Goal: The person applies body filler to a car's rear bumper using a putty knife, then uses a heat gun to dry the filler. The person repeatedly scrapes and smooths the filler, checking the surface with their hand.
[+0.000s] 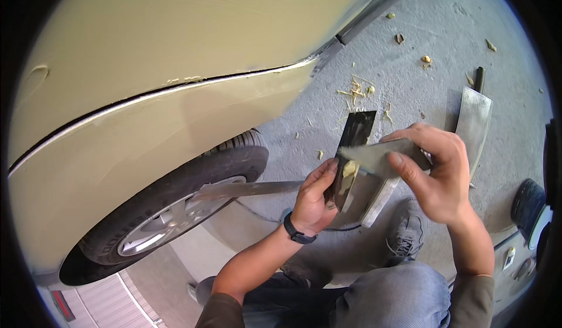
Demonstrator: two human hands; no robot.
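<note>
My left hand (314, 202) grips a narrow dark plate (346, 191) that carries a blob of yellowish body filler (350, 172). Closed on a flat grey filler spreader (372, 156), my right hand (438, 167) pinches its thicker end between thumb and fingers. The spreader's thin edge lies over the top of the plate, close to the filler; whether they touch is hard to tell. To the left, a car body panel (175, 35) is coated in pale yellow, with a dark gap edged in light filler across it.
Below the panel sits the car wheel (170, 222). A broad metal blade (473, 114) with a black handle lies right of my hands, a black strip (358, 128) beyond them. Filler scraps (356, 91) dot the concrete floor (328, 64). A blue round object (530, 208) stands far right.
</note>
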